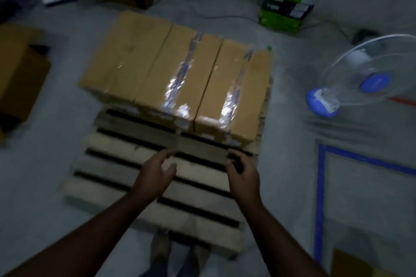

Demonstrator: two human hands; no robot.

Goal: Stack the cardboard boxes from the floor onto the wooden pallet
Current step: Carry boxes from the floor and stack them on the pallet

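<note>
Boxes (177, 76) fill the pallet's (126, 177) far half on grey floor (281, 141); both hands' grips loose, holding nothing.

This looks like a storeroom or small warehouse, dimly lit. The floor (292, 87) is bare grey concrete with blue tape (320, 198) marking out a bay. A wooden pallet (126, 204) lies on it, loaded with taped cartons (175, 69). More cardboard boxes (20, 69) sit around the edges, loose cables (216, 16) trail across the floor, and a fan (369, 74) stands beside the pallet.
</note>
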